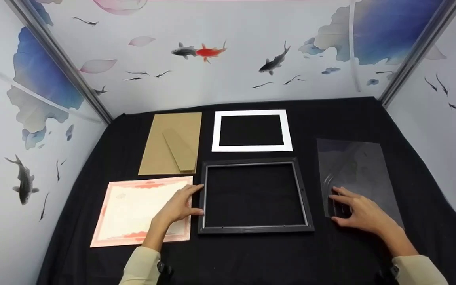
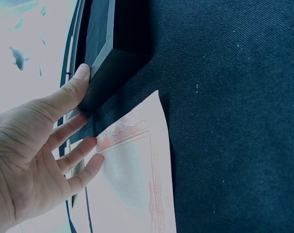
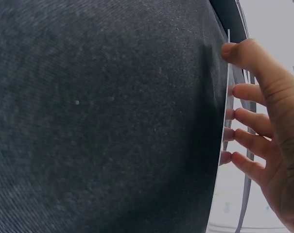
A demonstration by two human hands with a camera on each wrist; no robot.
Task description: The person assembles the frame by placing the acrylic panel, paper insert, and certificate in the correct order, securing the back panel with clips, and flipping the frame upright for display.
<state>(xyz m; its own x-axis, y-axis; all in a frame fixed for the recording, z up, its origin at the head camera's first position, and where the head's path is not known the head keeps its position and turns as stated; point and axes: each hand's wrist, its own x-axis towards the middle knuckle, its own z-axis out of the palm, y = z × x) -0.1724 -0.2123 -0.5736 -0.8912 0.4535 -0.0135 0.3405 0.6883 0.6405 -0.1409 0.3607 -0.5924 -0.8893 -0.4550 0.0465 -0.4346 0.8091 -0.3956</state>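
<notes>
A black picture frame [image 1: 255, 229] lies flat in front of me, the dark cloth showing through its opening. My left hand [image 1: 177, 206] touches its left side with thumb and fingertips, the fingers spread. In the left wrist view the thumb meets the frame's side [image 2: 120, 65]. Beneath that hand is a certificate sheet [image 1: 133, 209] with a pink-red border. On the right, a clear plastic sheet [image 1: 358, 162] lies on the cloth. My right hand [image 1: 364, 215] rests its fingertips on it near the left edge; the right wrist view shows the thumb at the sheet's edge [image 3: 223, 121].
Behind the certificate lies a brown backing board [image 1: 154, 146] with a stand leg [image 1: 180, 152]. A white mat [image 1: 251, 148] with a rectangular opening lies behind the frame. Black cloth [image 1: 251, 261] covers the table, and printed panels [image 1: 228, 87] enclose its back and sides.
</notes>
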